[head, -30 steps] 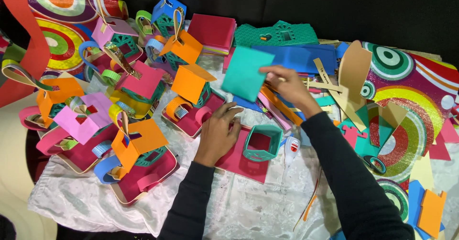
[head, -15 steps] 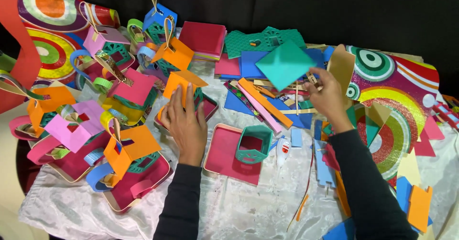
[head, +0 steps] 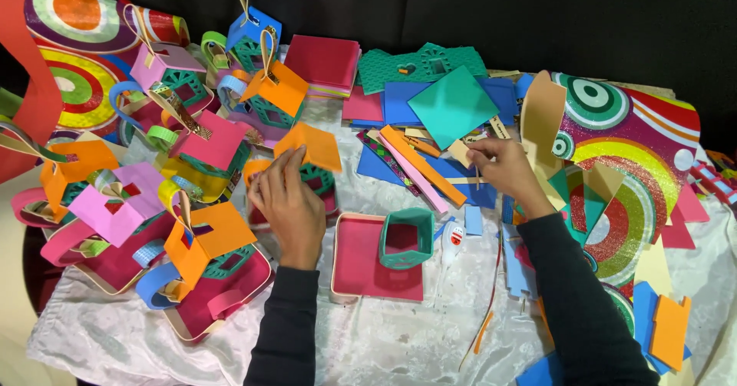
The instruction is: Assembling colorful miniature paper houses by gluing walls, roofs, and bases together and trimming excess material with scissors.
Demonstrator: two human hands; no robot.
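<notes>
My left hand (head: pixel 288 205) rests on a small paper house with an orange roof (head: pixel 311 144), fingers curled around its teal walls. My right hand (head: pixel 503 169) sits over a pile of foam strips (head: pixel 418 167), its fingertips pinching the lower corner of a teal foam square (head: pixel 453 106) that lies tilted on blue sheets (head: pixel 399 102). Between my hands, a pink tray (head: pixel 361 271) holds a teal square frame (head: pixel 405 238).
Several finished paper houses with loop handles (head: pixel 207 236) crowd the left side. A stack of pink sheets (head: pixel 322 62) and a teal house cutout (head: pixel 422 63) lie at the back. Glittery circle-patterned sheets (head: pixel 637 163) cover the right. A small glue bottle (head: pixel 454 240) lies by the tray, on white cloth (head: pixel 384 340).
My right hand carried the teal square from the middle toward the back right pile. My left hand moved up from the tray area onto the orange-roofed house.
</notes>
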